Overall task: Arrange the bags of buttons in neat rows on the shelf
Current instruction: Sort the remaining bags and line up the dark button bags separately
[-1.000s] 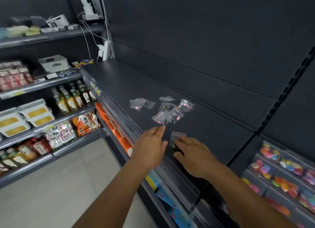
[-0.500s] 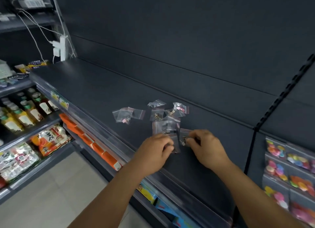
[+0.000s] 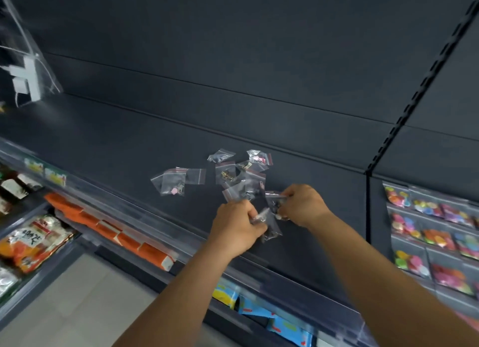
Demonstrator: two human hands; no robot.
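Several small clear zip bags of buttons lie in a loose heap on the dark grey shelf. Two more bags lie apart to the left of the heap. My left hand is curled and pinches the near end of a clear bag at the front of the heap. My right hand pinches another small bag right beside it. The two hands almost touch, and their fingers hide parts of both bags.
A clear plastic rail runs along the shelf's front edge. Orange packs and snack bags fill lower shelves at left. Bags of coloured buttons stand in a rack at right. A slotted upright divides the bays.
My hands went from open above the shelf's front to curled on two bags at the near side of the heap. The view moved closer and swung right.
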